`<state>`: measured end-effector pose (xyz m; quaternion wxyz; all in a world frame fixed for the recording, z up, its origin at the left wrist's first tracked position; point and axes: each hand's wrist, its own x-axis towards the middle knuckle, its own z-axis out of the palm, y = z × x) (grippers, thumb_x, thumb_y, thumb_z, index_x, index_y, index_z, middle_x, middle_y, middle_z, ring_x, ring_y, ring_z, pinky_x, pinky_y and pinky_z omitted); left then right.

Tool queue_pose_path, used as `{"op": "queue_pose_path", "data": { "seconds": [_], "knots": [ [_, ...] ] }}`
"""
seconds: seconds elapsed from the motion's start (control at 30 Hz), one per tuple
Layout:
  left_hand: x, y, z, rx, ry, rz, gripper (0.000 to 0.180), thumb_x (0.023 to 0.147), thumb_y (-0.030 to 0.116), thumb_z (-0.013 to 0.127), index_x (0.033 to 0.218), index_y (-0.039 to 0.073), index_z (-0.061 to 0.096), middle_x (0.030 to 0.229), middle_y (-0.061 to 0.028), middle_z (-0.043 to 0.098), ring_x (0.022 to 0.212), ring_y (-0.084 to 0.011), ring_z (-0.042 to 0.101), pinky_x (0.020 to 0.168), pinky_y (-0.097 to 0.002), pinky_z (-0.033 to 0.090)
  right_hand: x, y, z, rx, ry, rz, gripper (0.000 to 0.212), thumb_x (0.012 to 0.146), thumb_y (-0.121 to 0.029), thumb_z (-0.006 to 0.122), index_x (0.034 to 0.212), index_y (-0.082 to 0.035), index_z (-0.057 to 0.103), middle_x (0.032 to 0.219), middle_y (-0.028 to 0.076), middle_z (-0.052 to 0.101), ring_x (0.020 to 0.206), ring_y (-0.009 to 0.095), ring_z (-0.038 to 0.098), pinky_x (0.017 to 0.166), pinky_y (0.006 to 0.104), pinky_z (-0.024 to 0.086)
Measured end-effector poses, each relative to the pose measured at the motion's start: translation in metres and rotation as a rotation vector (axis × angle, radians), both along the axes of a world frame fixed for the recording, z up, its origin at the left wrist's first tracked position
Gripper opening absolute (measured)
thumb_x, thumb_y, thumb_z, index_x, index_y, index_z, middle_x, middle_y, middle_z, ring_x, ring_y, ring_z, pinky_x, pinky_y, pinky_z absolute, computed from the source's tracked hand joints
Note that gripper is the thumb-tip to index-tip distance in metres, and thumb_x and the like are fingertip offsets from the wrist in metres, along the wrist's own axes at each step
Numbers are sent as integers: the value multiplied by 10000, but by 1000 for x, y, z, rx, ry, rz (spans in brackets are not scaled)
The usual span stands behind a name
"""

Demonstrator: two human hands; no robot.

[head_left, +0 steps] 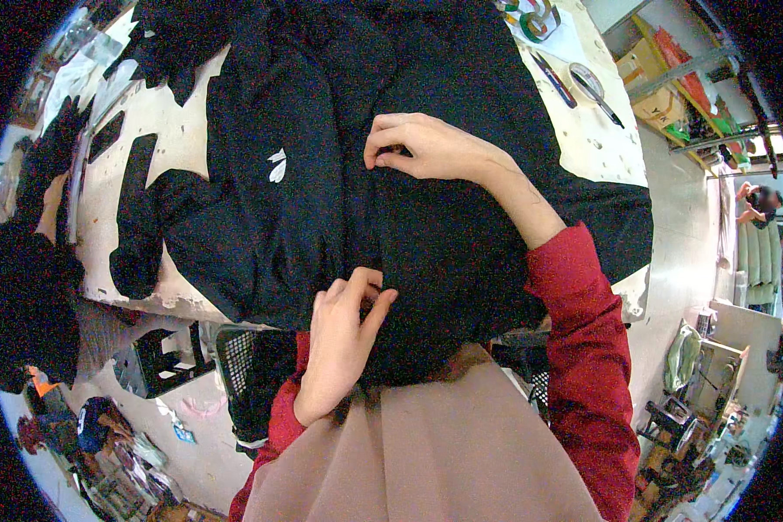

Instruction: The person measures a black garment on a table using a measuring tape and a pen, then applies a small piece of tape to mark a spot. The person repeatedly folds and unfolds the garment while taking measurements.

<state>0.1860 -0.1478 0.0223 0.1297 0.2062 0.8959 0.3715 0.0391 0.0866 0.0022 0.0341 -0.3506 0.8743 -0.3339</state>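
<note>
A large black fabric garment (470, 239) is spread over the pale table in front of me, hanging past its near edge toward my lap. It has a small white leaf-shaped mark (277, 165) left of its middle fold. My left hand (344, 335) is at the near end of that fold, thumb and fingers pinched on the black cloth. Farther up the same fold, my right hand (435, 148) has curled fingers and a thumb closed at the cloth. The fabric between the fingertips is dark and hard to make out.
On the table's far right lie pens (552, 80), a tape roll (586, 83) and a green ring-shaped item (539, 24). Someone in black is close at the left, an arm (52, 204) showing. Under the table stands a black plastic crate (237, 361). Shelving (670, 87) is at the right.
</note>
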Motion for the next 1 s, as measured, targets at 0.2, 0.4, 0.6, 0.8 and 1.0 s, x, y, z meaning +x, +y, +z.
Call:
{"op": "queue_pose_path", "data": {
  "seconds": [0.2, 0.4, 0.6, 0.8, 1.0],
  "knots": [
    [2, -6, -4, -112, 33, -17, 298, 905, 120, 626, 1173, 83, 500, 733, -61, 643, 746, -272, 622, 698, -390, 424, 0, 0, -15, 3, 95, 1, 77, 873, -135, 606, 916, -94, 655, 928, 99, 618, 955, 302, 608, 852, 401, 490],
    [-1, -12, 0, 16, -218, 128, 237, 938, 109, 569, 1166, 90, 507, 738, -54, 673, 732, -273, 623, 702, -384, 423, -1, 1, -10, 60, 30, -21, 98, 894, -128, 613, 964, -78, 660, 966, 86, 602, 956, 263, 614, 822, 366, 493],
    [3, -8, -8, -48, -12, -9, 408, 821, 196, 740, 1173, 141, 540, 761, 12, 677, 777, -212, 588, 749, -364, 394, 1, -4, -8, 47, 79, 0, 82, 899, -115, 603, 956, -88, 655, 936, 83, 581, 955, 277, 591, 855, 374, 474],
    [3, -14, -3, -34, -97, -72, 297, 782, 163, 753, 1045, 145, 614, 800, 24, 670, 854, -230, 591, 810, -375, 393, -3, -9, -14, -20, 91, 34, 81, 884, -95, 576, 920, -92, 649, 927, 92, 612, 939, 309, 598, 833, 413, 483],
    [-2, -10, 3, -227, 94, -210, 289, 780, 196, 747, 1030, 145, 611, 890, -28, 655, 871, -273, 546, 783, -397, 404, -3, -8, -12, -152, -36, -32, 80, 875, -70, 596, 937, -62, 644, 962, 103, 633, 961, 309, 615, 845, 409, 493]
  ]
}}
